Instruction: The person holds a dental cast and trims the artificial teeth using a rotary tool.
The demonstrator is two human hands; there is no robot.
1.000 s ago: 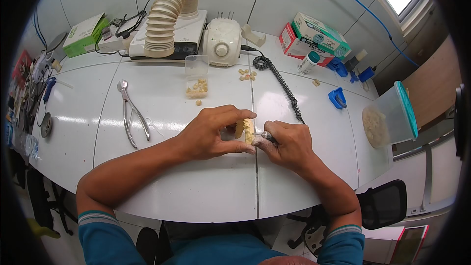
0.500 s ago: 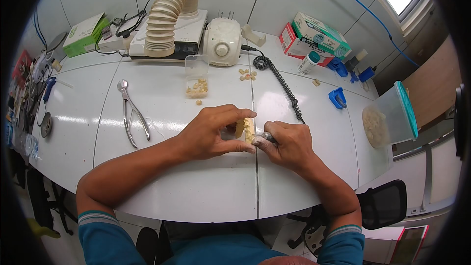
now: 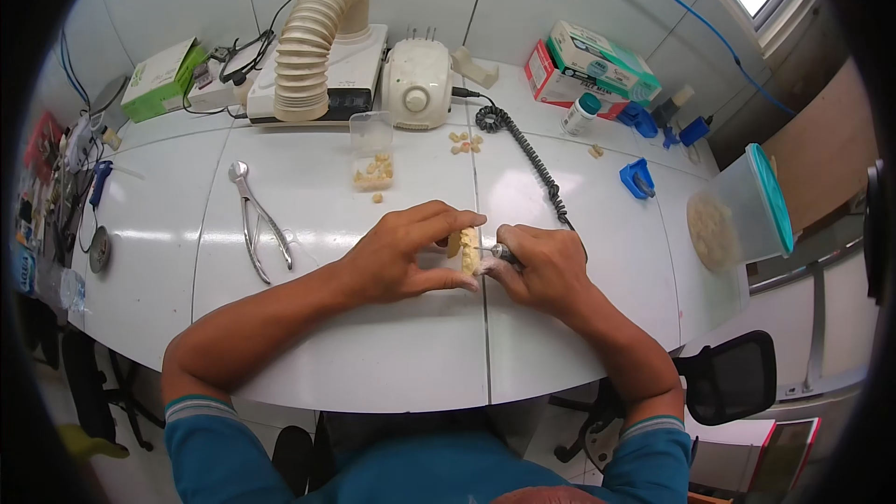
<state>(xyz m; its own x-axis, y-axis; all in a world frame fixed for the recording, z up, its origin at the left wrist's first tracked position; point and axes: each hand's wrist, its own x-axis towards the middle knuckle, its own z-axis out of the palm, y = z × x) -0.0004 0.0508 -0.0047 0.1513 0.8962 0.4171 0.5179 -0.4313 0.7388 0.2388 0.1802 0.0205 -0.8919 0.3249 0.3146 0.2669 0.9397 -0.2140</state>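
Note:
A pale yellow dental cast (image 3: 469, 253) with a row of teeth is gripped at its ends between the thumb and fingers of my left hand (image 3: 401, 247). My right hand (image 3: 549, 266) is closed around a rotary handpiece (image 3: 505, 253), its thin bur pointing left at the cast's teeth. Whether the bur touches them I cannot tell. White dust coats my right thumb and fingers. From the handpiece, a coiled black cord (image 3: 539, 161) runs back to the white micromotor unit (image 3: 419, 84). Beyond my left hand is a small clear box (image 3: 372, 134) with yellowish pieces in it.
Extraction-type pliers (image 3: 250, 215) lie left on the white table (image 3: 355, 355). A beige ducted hose (image 3: 303, 61) stands behind. Glove and mask boxes (image 3: 597, 70), a white bottle (image 3: 580, 116), a blue tray (image 3: 637, 179) and a teal-lidded container (image 3: 747, 210) sit right.
The handpiece has tilted slightly, and its thin bur now shows against the cast. Both hands keep their hold. The whole view has shifted a little.

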